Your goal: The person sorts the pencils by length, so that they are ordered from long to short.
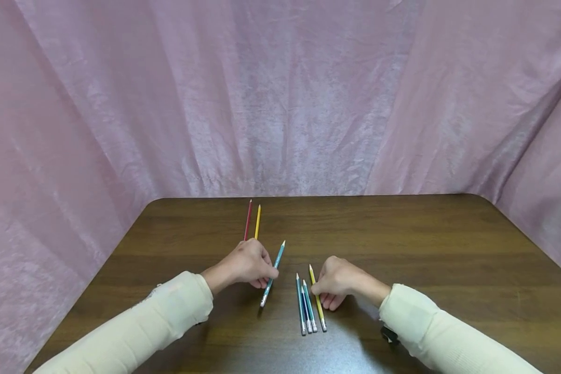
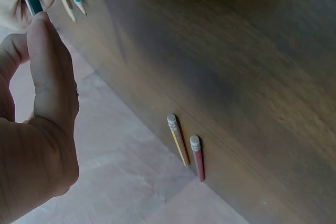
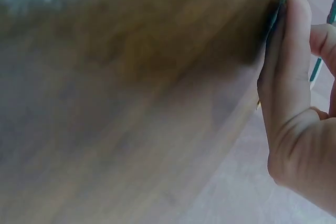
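My left hand pinches a light-blue pencil between thumb and fingers. This pencil slants with its sharpened tip away from me and its eraser end toward me; its eraser end also shows at the top left of the left wrist view. On the right, my right hand pinches a yellow pencil near its middle, the tip pointing away. Just left of that pencil lie a teal pencil, a dark blue pencil and another teal pencil, close together and roughly parallel.
Beyond my left hand, a red pencil and a second yellow pencil lie side by side toward the table's far edge. The brown wooden table extends to both sides. Pink curtains hang behind and around it.
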Action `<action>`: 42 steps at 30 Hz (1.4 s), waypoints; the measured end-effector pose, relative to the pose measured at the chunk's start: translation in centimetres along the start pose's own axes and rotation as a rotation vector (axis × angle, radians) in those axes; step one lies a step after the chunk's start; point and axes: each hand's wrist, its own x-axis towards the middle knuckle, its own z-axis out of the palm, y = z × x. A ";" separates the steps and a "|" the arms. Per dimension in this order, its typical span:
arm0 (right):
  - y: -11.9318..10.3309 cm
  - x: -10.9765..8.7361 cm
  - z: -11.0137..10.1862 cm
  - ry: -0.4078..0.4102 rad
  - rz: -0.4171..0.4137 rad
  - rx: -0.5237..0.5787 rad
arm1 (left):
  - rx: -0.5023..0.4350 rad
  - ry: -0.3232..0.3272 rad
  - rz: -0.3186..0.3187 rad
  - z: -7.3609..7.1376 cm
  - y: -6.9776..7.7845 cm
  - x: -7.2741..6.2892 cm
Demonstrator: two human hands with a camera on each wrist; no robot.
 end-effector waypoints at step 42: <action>-1.7 -1.3 -4.4 -0.031 -0.237 0.191 | -0.046 0.123 -0.048 -2.0 0.3 2.0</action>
